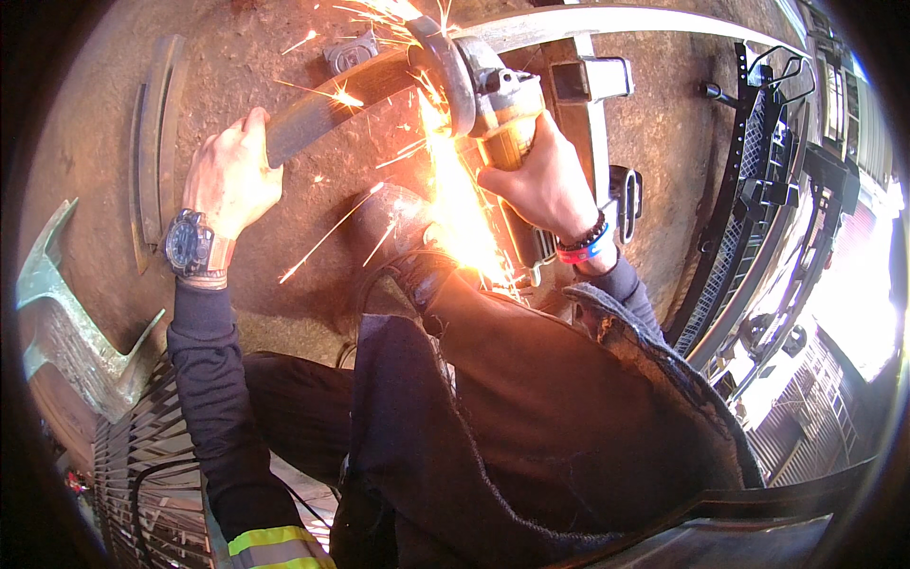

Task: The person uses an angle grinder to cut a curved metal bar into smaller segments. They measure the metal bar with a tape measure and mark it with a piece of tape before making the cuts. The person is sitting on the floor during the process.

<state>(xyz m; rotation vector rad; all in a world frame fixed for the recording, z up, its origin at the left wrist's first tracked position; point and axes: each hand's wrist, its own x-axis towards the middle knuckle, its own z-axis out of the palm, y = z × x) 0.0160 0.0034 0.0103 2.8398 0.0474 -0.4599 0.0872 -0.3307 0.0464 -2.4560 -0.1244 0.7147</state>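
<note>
Curved metal strips (152,142) lie at left; a black steel frame (749,190) (mesh-panelled) stands at right; dirt floor (227,57) beneath.

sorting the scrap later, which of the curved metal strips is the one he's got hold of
The dark curved strip running up to the angle grinder: the left hand grips its near end. The other curved strips lie untouched on the ground, left of that hand.

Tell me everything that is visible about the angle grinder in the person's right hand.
The angle grinder has a grey metal head, a curved guard over its disc and a yellowish body. The right hand grips the body from above. The disc end meets a flat dark metal bar, which the left hand holds at its near end. Bright orange sparks stream from the contact point toward the person. The tool lies tilted above the brown ground. No cord can be made out.
</note>
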